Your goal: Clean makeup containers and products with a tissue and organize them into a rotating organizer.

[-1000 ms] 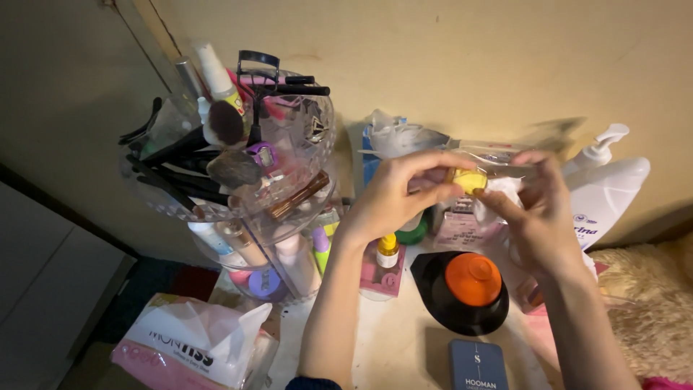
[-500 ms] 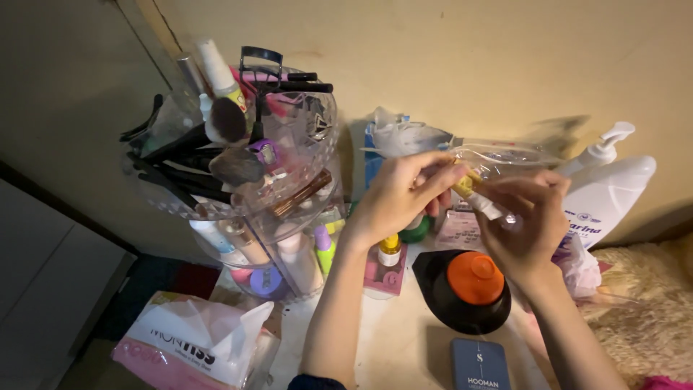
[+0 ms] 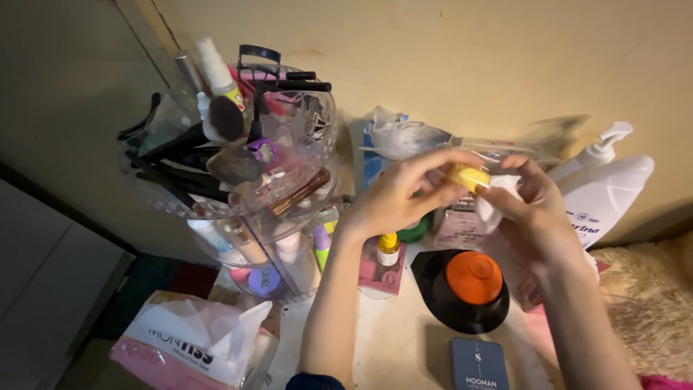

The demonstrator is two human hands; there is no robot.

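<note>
- Left hand (image 3: 393,198) pinches a small yellow sponge (image 3: 468,175) between closed fingers, above the cluttered table (image 3: 390,339).
- Right hand (image 3: 538,220) presses a white tissue (image 3: 498,195) against the sponge's right side.

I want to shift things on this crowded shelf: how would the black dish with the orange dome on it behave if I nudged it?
The black dish looks wide and low, so it would likely slide, not tip. The orange dome seems only to sit on it and might shift or roll off. The small yellow-capped bottle close by looks narrow and upright, probably easy to knock over.
</note>
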